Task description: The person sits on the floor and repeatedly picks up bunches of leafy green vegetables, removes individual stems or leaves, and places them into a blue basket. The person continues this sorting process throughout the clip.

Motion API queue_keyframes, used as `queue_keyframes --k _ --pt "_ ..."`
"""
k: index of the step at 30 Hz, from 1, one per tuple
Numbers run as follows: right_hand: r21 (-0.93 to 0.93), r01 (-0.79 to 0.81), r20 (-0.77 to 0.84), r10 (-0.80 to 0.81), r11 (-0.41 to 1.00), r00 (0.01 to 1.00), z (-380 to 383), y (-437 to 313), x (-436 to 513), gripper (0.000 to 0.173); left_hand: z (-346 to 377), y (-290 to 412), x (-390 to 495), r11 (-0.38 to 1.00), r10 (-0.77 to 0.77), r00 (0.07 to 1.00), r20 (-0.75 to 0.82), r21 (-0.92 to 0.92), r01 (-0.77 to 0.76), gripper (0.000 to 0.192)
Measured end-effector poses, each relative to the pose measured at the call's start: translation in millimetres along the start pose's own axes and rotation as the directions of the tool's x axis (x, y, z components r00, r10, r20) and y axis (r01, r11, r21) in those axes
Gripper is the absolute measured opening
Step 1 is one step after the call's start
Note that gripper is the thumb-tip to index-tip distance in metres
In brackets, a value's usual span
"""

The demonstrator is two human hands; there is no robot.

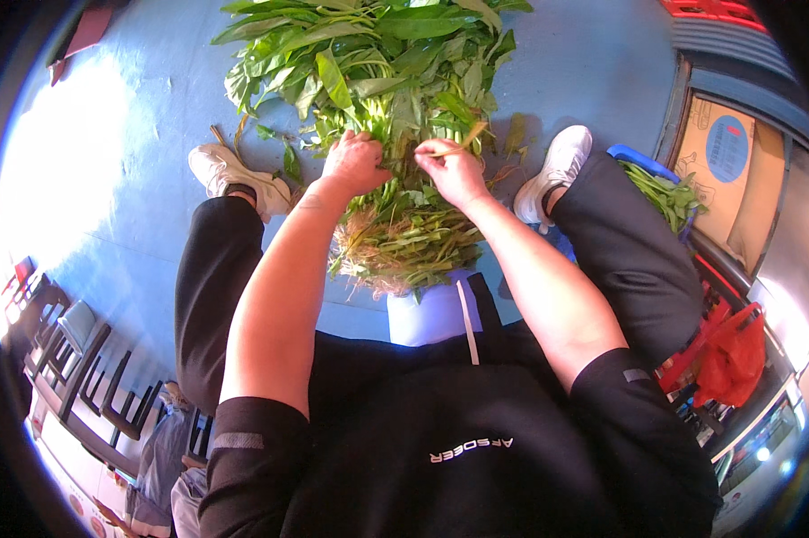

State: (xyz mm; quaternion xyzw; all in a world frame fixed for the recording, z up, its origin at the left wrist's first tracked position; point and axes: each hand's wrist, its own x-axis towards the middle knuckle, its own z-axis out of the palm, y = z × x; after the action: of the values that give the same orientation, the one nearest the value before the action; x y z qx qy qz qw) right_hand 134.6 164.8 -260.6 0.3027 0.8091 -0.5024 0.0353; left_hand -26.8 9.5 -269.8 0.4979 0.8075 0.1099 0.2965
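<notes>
A large heap of leafy green vegetables (404, 74) lies on the blue floor between my shoes, its leaves pointing away from me. My left hand (356, 165) rests on the stems at the left of the heap, fingertips among them; whether it grips any is hidden. My right hand (453, 171) pinches a yellowish stem (473, 136) between thumb and fingers, over the right part of the stems. Nearer to me, shorter greens with pale, stringy roots (411, 249) lie piled above a whitish container (414, 319).
Loose leaves (291, 161) lie by my left shoe (226, 171). Right of my right leg stand a blue basket (636, 156) holding greens, a cardboard box (710, 161) and a red plastic bag (734, 360). Stools (118, 397) and a person's grey-clad legs (159, 464) are at the lower left.
</notes>
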Motion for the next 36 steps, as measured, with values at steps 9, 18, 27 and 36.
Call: queue_keyframes --k 9,18,27,36 --pt "-0.148 0.111 -0.002 -0.112 0.983 0.994 -25 10 -15 0.024 -92 -33 -24 0.71 -0.356 0.881 0.313 -0.522 0.472 0.039" --pt "-0.477 0.118 0.637 0.25 0.871 0.729 -39 -24 -52 0.024 112 -106 -132 -0.288 -0.881 0.152 0.449 -0.761 0.581 0.04" --pt "-0.873 0.22 0.486 0.738 0.435 0.468 -70 50 -114 0.028 26 10 -55 0.809 -0.542 0.756 -0.368 -0.47 0.352 0.047" --pt "-0.741 0.168 0.407 0.237 0.65 0.882 -97 -119 -32 0.023 38 10 10 0.642 -0.718 0.676 0.163 -0.221 0.735 0.146"
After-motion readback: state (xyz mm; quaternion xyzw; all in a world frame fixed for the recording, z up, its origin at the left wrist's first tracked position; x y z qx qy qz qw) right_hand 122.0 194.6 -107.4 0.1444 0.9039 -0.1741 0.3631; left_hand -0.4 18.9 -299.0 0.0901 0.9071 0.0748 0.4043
